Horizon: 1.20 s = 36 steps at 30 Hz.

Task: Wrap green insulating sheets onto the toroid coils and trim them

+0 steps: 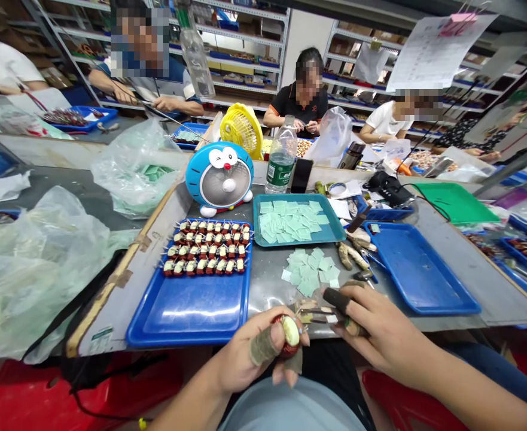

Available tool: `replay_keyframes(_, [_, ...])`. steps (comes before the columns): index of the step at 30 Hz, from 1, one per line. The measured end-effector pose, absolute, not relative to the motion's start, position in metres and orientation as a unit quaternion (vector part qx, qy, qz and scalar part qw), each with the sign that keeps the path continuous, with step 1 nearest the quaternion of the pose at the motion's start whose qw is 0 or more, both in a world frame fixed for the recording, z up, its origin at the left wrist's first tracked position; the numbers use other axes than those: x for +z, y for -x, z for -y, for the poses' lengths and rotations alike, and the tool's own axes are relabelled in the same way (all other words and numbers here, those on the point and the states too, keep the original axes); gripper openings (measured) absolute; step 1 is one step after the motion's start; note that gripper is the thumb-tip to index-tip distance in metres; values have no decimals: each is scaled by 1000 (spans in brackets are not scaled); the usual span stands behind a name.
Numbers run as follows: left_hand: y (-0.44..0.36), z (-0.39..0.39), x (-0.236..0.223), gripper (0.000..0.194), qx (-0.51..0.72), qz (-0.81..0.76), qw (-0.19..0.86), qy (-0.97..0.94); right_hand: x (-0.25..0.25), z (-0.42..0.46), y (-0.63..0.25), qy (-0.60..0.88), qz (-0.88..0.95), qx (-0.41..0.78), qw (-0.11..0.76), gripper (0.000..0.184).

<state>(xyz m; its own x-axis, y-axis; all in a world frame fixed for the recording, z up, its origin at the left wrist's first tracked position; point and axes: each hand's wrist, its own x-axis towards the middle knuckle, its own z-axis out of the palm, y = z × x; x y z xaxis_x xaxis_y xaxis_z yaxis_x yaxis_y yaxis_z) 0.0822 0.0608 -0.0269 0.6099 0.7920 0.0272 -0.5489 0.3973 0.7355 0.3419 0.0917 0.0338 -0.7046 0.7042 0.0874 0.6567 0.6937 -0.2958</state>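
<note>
At the near edge of the bench, my left hand [240,353] is closed around a small wound coil [291,332] with a pale yellow top and dark red sides. Tape wraps my left thumb. My right hand [371,323], with dark covers on some fingers, is closed on a slim two-pronged metal tool [314,310]. Its prongs point left toward the coil; blur hides whether they touch. Just beyond lies a loose pile of pale green paper squares [310,269]. Rows of similar coils [207,248] stand in the upper half of a blue tray [186,311] at left.
A teal tray [258,233] holds more green squares. Another blue tray [429,275] lies right, beside used finger covers [355,254]. Behind stand a blue cartoon-faced fan [221,176], a bottle [281,158] and a yellow fan [240,129]. Plastic bags [43,263] fill the left; co-workers sit opposite.
</note>
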Motion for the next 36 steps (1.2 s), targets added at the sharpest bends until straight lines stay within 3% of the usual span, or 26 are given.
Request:
replay_keyframes(5, [-89,-62,-30,52,393,-140,841,-345,25,-94,-337,366,913,149,98,34])
replay_keyframes(12, [-99,-60,-31,52,397,-140,843,-335,17,-89,-341,367,915,133,101,12])
replay_keyframes(16, [-107,-58,-30,48,408,-138,848,-308,2,-82,-346,371,915,69,139,33])
replay_keyframes(20, [-106,-61,-26,52,378,-170,835,-362,-6,-73,-349,404,891,123,165,43])
replay_keyframes(24, [-98,-68,-18,55,338,-234,794,-448,-3,-68,-357,458,857,176,158,47])
replay_keyframes(36, [-106,-78,-19,42,361,-338,575,-651,3,-62,-349,506,826,195,154,30])
